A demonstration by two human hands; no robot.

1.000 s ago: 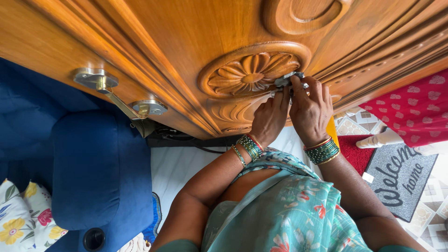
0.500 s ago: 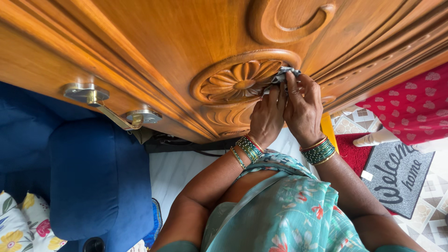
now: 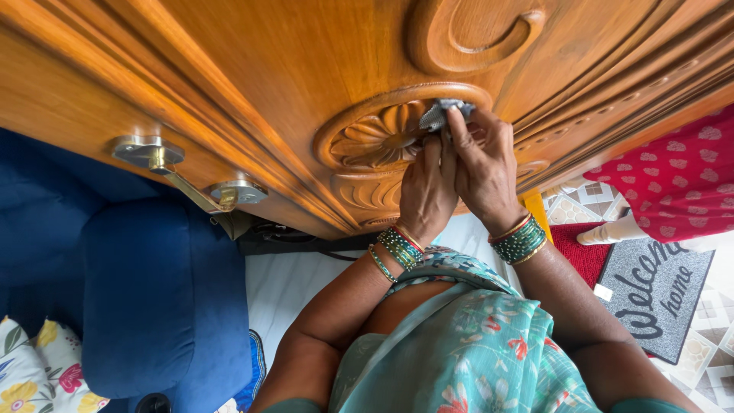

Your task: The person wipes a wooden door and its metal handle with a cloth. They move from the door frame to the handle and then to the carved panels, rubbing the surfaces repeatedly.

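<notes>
A carved wooden door (image 3: 306, 69) fills the upper view, with a round flower carving (image 3: 378, 138) near its middle. Both hands press a small grey cloth (image 3: 442, 113) against the right edge of that carving. My right hand (image 3: 485, 164) grips the cloth with its fingers over it. My left hand (image 3: 427, 187) is beside it, its fingertips on the cloth's lower part. Green and gold bangles sit on both wrists.
A brass door handle (image 3: 187, 180) sticks out at the left. A blue armchair (image 3: 145, 298) stands below it, with a floral cushion (image 3: 30, 375). A grey doormat (image 3: 657, 294) lies on tiled floor at right, beside red patterned fabric (image 3: 673, 180).
The view has shifted slightly, so the door carving sits a little higher and left. Both hands stay on the cloth at the flower carving, moved up a little along its rim.
</notes>
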